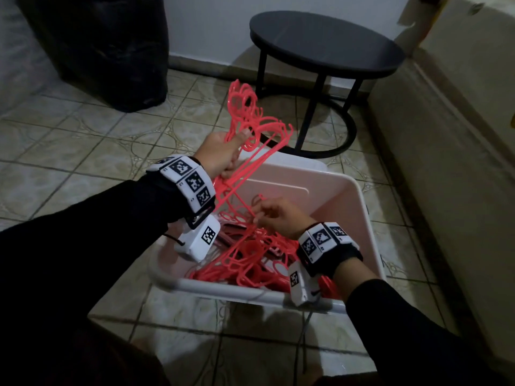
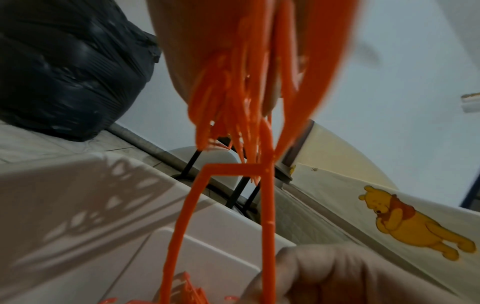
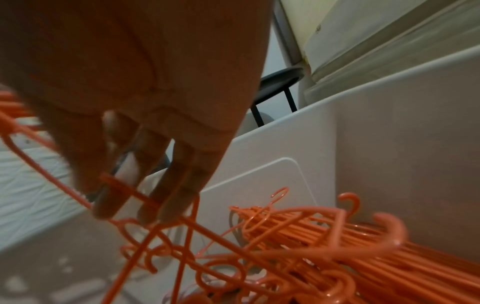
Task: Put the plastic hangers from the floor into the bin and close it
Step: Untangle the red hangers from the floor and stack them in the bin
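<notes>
A white plastic bin (image 1: 359,207) stands open on the tiled floor, with a tangle of red plastic hangers (image 1: 250,254) inside. My left hand (image 1: 231,151) grips a bundle of several more hangers (image 1: 250,123) over the bin's far left corner, hooks pointing up and lower bars hanging into the bin. In the left wrist view that bundle (image 2: 246,86) fills the palm. My right hand (image 1: 264,215) is inside the bin and pinches one hanger bar (image 3: 130,191) between thumb and fingers above the pile (image 3: 324,236). No lid is in view.
A round black side table (image 1: 326,43) stands just beyond the bin. A full black rubbish bag (image 1: 106,45) sits at the back left. Cream furniture (image 1: 446,135) with a yellow bear picture (image 2: 405,222) runs along the right. Tiled floor (image 1: 83,151) lies to the left.
</notes>
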A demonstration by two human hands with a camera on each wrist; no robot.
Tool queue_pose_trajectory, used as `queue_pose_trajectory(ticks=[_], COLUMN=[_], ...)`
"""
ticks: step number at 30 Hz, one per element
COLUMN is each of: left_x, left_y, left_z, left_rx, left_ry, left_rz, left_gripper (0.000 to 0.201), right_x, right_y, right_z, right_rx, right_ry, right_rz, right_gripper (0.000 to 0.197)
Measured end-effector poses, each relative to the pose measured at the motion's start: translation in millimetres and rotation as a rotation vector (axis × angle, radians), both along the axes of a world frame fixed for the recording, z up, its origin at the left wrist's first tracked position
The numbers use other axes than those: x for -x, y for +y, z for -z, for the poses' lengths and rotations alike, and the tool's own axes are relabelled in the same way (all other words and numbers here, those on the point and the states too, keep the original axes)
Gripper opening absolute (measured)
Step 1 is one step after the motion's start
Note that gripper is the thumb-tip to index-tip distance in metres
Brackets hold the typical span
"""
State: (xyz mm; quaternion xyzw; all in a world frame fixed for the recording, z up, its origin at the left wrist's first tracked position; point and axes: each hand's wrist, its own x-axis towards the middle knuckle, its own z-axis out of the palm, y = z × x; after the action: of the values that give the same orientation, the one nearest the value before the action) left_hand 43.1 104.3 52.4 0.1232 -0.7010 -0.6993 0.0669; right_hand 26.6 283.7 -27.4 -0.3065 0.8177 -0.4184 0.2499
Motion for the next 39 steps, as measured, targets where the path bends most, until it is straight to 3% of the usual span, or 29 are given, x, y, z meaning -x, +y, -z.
queue_pose_trajectory(ticks=[5, 14, 19, 24, 28, 34, 39], left_x=[2, 1, 0, -4, -4, -4, -1], left_y=[-16, -16, -17, -4, 4, 10, 9], left_z=[-2, 0, -2, -1, -7, -6, -8], left_rx=[0.073, 0.153, 0.084, 0.044, -0.128, -0.162, -0.377], left_ry=[0.020, -0.045, -0.067, -0.045, -0.014, -0.023, 0.023], left_rz=[0.005, -0.031, -0.084, -0.090, -0.054, -0.032, -0.012], left_gripper=[0.031, 0.034, 0.035, 0.033, 0.031, 0.032, 0.032], right_x=[5, 2, 3, 0, 0, 2, 2], right_y=[-4, -2, 4, 8, 8, 12, 11], right_z=[0, -11, -15, -21, -22, -21, -21], right_rx=[-0.041, -0.002, -0.009, -0.056, -0.076, -0.079, -0.082], right_ry=[0.228, 0.343, 0.346, 0.445, 0.485, 0.498, 0.433], right_rz=[-0.010, -0.017, 0.075, 0.057, 0.038, 0.053, 0.088], right_gripper=[0.010, 0.016, 0.017, 0.013, 0.013, 0.011, 0.010])
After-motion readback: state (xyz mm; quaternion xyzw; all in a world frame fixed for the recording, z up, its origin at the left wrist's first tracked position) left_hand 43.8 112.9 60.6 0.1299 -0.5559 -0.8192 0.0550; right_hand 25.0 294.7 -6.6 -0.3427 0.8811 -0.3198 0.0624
